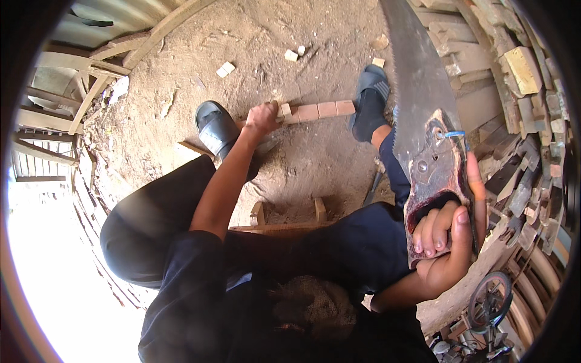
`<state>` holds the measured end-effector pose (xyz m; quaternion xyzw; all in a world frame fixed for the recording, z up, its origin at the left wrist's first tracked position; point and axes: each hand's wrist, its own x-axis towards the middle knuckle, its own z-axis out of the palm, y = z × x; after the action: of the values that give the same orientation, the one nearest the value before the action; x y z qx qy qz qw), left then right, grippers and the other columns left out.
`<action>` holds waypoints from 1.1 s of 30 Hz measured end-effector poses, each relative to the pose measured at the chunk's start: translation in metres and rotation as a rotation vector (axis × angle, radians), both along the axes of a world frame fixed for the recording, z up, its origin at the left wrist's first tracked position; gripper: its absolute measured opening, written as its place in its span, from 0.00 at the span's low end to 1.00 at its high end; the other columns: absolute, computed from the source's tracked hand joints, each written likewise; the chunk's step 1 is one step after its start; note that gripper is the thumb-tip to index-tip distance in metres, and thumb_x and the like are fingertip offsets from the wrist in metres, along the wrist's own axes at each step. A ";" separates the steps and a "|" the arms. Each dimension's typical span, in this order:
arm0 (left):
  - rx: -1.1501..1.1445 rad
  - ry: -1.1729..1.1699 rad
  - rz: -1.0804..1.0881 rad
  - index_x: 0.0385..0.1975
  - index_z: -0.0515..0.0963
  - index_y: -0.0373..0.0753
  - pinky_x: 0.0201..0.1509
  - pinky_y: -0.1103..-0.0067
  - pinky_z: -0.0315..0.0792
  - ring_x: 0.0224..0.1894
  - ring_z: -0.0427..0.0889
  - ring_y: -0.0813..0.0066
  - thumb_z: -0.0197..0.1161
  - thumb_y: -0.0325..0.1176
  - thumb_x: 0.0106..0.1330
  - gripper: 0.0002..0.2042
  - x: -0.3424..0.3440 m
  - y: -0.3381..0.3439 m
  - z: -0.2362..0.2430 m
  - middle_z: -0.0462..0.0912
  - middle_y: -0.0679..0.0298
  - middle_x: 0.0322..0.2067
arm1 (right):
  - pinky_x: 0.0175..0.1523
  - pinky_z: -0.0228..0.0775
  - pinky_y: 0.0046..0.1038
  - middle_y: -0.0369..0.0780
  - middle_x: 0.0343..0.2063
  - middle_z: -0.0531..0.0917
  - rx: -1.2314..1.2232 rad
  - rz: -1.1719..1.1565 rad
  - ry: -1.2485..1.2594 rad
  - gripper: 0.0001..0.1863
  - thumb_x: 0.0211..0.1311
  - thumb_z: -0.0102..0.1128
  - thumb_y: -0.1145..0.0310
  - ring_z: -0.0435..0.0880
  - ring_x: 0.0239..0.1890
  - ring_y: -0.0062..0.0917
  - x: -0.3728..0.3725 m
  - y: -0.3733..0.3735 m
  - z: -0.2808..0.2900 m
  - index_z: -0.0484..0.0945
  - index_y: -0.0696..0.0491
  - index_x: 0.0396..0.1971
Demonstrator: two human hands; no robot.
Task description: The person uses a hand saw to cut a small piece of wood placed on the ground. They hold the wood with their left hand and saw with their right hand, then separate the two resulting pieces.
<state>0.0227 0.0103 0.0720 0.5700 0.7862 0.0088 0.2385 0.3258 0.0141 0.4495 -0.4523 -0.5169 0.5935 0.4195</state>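
Head view: the right hand (445, 242) has its fingers (431, 230) wrapped through the worn wooden handle of a hand saw (417, 103), holding it raised, its toothed blade running toward the top of the picture. The left hand (261, 118) reaches down to the dirt floor (302, 163) and clamps its fingers on the end of a reddish wooden strip (318, 111) (marked off in short sections) lying between two sandalled feet. Small offcut blocks (225, 69) lie scattered beyond, and stacked timber (514, 78) lines the right side.
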 end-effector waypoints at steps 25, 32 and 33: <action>0.066 -0.209 0.109 0.47 0.79 0.42 0.57 0.65 0.71 0.51 0.79 0.57 0.70 0.51 0.53 0.25 -0.017 -0.014 0.030 0.82 0.55 0.42 | 0.17 0.54 0.14 0.27 0.11 0.61 -0.160 0.140 -0.104 0.30 0.67 0.46 0.72 0.56 0.11 0.09 -0.056 0.006 -0.037 0.54 0.69 0.66; 0.094 -0.165 0.122 0.50 0.76 0.43 0.62 0.59 0.64 0.56 0.73 0.54 0.70 0.45 0.50 0.27 -0.010 -0.022 0.011 0.77 0.56 0.46 | 0.38 0.63 0.14 0.34 0.37 0.78 -0.315 0.359 -0.116 0.30 0.64 0.56 0.75 0.69 0.32 0.09 -0.062 -0.002 -0.033 0.61 0.64 0.65; 0.112 -0.157 0.120 0.51 0.76 0.43 0.62 0.59 0.64 0.56 0.73 0.54 0.70 0.45 0.49 0.27 -0.010 -0.021 0.010 0.77 0.56 0.46 | 0.37 0.63 0.14 0.34 0.37 0.78 -0.312 0.408 -0.128 0.30 0.63 0.56 0.77 0.69 0.31 0.09 -0.060 -0.003 -0.031 0.60 0.64 0.65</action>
<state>0.0129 -0.0105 0.0817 0.5317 0.7963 0.1115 0.2661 0.2654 0.0115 0.4181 -0.4347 -0.5251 0.7085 0.1827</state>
